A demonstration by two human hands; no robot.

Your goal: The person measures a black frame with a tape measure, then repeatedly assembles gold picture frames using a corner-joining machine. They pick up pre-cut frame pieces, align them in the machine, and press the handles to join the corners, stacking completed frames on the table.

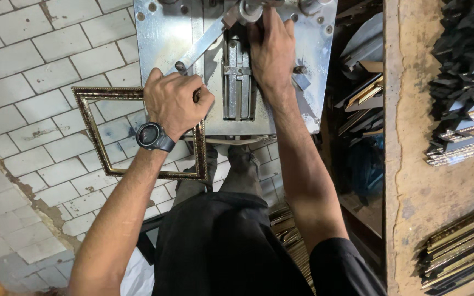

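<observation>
Over a floor of worn white tiles (39,60), a grey metal joining machine (165,33) stands beside a scuffed wooden bench (412,164) stacked with cut frame mouldings (462,137). The left hand (174,101) has its fingers curled tight around the top right corner of a gilt picture frame (97,140), holding that corner on the machine's plate while the rest hangs out over the floor. The right hand (272,46) lies flat, fingers pressed together, on the central clamp (238,82); fingertips this close to it could get nipped, and the overhanging frame could twist the corner out of square.
</observation>
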